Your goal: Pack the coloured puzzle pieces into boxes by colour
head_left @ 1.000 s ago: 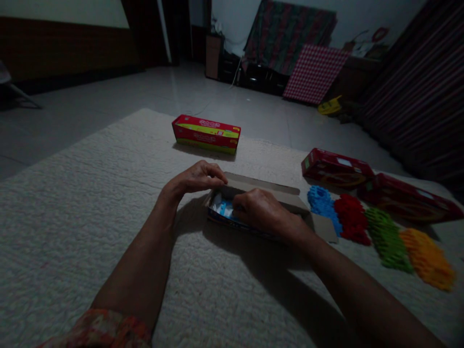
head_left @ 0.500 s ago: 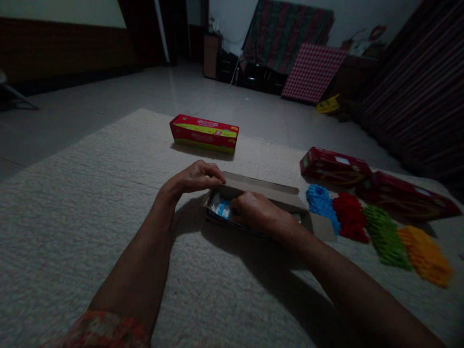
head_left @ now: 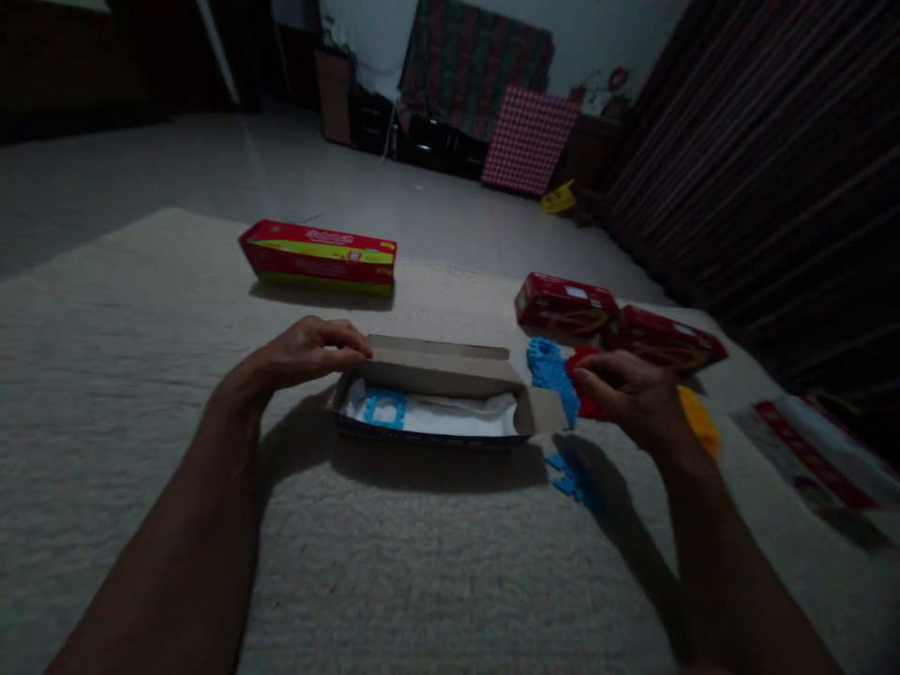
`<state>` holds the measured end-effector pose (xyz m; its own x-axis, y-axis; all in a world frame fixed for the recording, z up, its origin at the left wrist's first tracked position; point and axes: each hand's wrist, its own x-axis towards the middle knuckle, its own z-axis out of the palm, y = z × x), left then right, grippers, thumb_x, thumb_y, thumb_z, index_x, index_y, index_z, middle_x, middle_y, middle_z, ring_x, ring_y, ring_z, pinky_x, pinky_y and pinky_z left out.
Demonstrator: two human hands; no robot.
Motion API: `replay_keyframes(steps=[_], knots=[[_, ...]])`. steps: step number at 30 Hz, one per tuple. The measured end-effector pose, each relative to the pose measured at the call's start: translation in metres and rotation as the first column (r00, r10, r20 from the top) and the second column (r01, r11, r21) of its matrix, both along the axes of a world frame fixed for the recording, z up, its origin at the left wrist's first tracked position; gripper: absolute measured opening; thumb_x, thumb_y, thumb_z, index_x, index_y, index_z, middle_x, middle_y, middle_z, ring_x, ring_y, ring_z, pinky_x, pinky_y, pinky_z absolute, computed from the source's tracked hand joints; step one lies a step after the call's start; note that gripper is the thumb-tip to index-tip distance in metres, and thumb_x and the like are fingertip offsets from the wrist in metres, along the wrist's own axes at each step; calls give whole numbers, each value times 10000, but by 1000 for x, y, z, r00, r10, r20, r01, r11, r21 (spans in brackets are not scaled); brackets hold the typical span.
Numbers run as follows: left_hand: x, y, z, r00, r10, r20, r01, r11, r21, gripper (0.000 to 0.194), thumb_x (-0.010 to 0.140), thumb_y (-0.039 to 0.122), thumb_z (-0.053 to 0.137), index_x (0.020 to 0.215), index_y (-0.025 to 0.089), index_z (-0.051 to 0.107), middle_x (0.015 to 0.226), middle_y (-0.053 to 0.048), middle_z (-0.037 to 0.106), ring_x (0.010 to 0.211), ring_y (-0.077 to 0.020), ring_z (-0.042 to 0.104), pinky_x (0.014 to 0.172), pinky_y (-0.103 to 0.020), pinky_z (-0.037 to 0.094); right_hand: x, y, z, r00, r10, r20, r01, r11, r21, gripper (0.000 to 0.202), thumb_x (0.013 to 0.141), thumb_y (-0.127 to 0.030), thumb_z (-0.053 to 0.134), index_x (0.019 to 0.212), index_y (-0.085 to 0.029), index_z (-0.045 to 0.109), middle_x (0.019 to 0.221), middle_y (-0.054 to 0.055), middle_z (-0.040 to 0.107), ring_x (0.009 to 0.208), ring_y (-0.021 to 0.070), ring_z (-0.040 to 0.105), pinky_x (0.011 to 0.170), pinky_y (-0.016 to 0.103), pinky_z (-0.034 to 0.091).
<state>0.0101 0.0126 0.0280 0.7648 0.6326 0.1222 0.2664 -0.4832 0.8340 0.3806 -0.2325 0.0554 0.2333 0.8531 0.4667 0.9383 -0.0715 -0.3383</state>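
A long open cardboard box [head_left: 440, 370] lies on the mat before me, its lid and side flap folded out. My left hand [head_left: 309, 349] pinches the box's upper left edge. Inside, a light blue square plastic frame piece [head_left: 384, 410] rests at the left on white lining. My right hand [head_left: 633, 398] is off to the right, fingers curled together in front of the red plastic pieces [head_left: 585, 361]; what they hold, if anything, is hidden. Below that hand are some blurred blue pieces [head_left: 573, 480]. Blue interlocking pieces [head_left: 550, 373] are heaped beside the box flap.
Yellow pieces [head_left: 699, 422] lie partly behind my right wrist. Two dark red boxes [head_left: 562, 305] stand behind the heaps, and a red and yellow box [head_left: 323, 258] at the far left. A printed package [head_left: 819, 455] is at the right on the pale mat [head_left: 436, 562].
My right hand has come out of the box and moved right, uncovering its inside. Blurred blue pieces now show below it. My left hand stays at the box edge; the view has turned right.
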Motion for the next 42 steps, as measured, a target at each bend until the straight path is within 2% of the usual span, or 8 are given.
replay_keyframes(steps=[3, 5, 10, 15, 23, 28, 38, 42], knots=[[0, 2, -1, 998, 30, -59, -30, 999, 13, 200, 733, 347, 691, 811, 188, 783, 916, -54, 724, 888, -205, 665, 817, -312, 503, 24, -21, -21, 999, -27, 26, 29, 994, -104, 145, 848, -303, 619, 810, -214, 727, 846, 63, 725, 791, 222, 673, 742, 358, 524], [-1, 4, -2, 996, 36, -83, -36, 999, 9, 208, 721, 364, 693, 805, 195, 779, 915, -47, 720, 900, -210, 659, 816, -304, 504, 29, -28, -32, 999, -11, 41, 17, 986, -168, 129, 822, -259, 640, 896, -206, 731, 912, 79, 711, 871, 236, 664, 808, 377, 520], [-2, 6, 1, 988, 47, -146, -47, 999, 6, 218, 701, 390, 693, 802, 217, 780, 948, -43, 721, 934, -217, 666, 831, -285, 515, 21, -30, -47, 994, 12, 113, 23, 951, -308, 403, 765, -198, 695, 1167, -200, 668, 1081, 105, 639, 980, 257, 602, 895, 399, 489], [-2, 6, 2, 982, 69, -176, -68, 998, 12, 255, 672, 433, 698, 801, 230, 785, 971, -52, 734, 967, -244, 675, 867, -308, 527, 11, -33, -54, 975, -30, 221, 106, 934, -340, 498, 746, -208, 703, 1235, -213, 609, 1140, 111, 597, 1038, 281, 555, 916, 417, 451], [1, 2, 6, 976, 100, -192, -101, 995, 1, 287, 628, 469, 693, 771, 236, 780, 960, -54, 738, 963, -254, 673, 867, -320, 538, 6, -38, -54, 957, -56, 285, 152, 933, -326, 558, 779, -220, 682, 1319, -200, 541, 1223, 132, 580, 1067, 305, 541, 921, 440, 433], [0, 1, 7, 977, 104, -188, -106, 994, -1, 280, 635, 465, 696, 774, 238, 783, 960, -47, 741, 967, -246, 668, 868, -317, 541, 2, -34, -53, 950, -46, 308, 151, 933, -327, 440, 771, -221, 697, 1199, -196, 601, 1172, 126, 595, 1039, 299, 542, 911, 436, 425], [-2, 3, 5, 983, 73, -167, -74, 997, -2, 166, 693, 401, 736, 792, 278, 788, 945, -7, 748, 951, -224, 670, 869, -298, 523, 3, -34, -49, 964, -42, 262, 119, 950, -288, 321, 790, -186, 645, 1110, -183, 630, 1156, 147, 618, 1047, 311, 561, 904, 437, 424], [-2, 2, 6, 981, 84, -176, -83, 996, 14, 189, 691, 414, 742, 794, 261, 784, 959, -15, 757, 966, -232, 667, 879, -302, 524, 4, -34, -40, 985, 9, 170, 41, 957, -286, 152, 842, -194, 610, 983, -184, 665, 1028, 127, 682, 962, 272, 612, 874, 415, 456]])
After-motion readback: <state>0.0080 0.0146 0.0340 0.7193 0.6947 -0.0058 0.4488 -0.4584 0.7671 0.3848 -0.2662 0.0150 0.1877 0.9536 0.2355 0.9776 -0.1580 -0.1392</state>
